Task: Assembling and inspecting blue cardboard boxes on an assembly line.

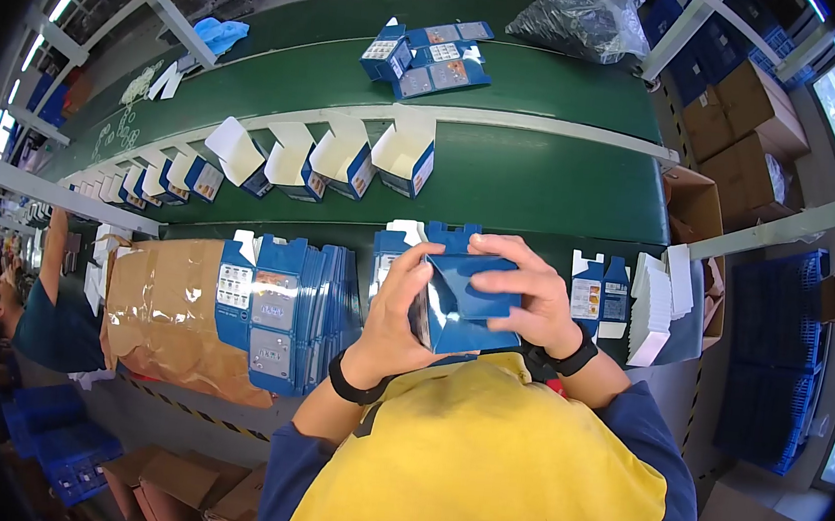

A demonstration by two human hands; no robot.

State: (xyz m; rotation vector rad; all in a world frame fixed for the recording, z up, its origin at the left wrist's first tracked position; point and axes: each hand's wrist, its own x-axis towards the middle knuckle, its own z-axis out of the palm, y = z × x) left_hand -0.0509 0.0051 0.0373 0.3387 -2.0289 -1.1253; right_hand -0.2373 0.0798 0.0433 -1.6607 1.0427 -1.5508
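A small blue carton (480, 339) is between my hands in front of my chest, with its folded end facing up. My left hand (396, 309) grips its left side, fingers along the upper edge. My right hand (540, 297) curls over the right side, its slightly blurred fingers pressing on a blue flap (480, 295). Flat blue carton blanks (401, 241) lie just behind the carton. To the left is a thick stack of flat blue blanks (302, 315). More flat blanks (601, 288) lie to the right, beside a stack of white card pieces (651, 308).
A row of cartons with raised white flaps (341, 163) stands along the green conveyor (546, 182). Farther back are loose blue cartons (432, 61) and a plastic bag (581, 20). Brown wrapping paper (172, 302) lies left, near another person (55, 316). Blue crates (770, 355) stand right.
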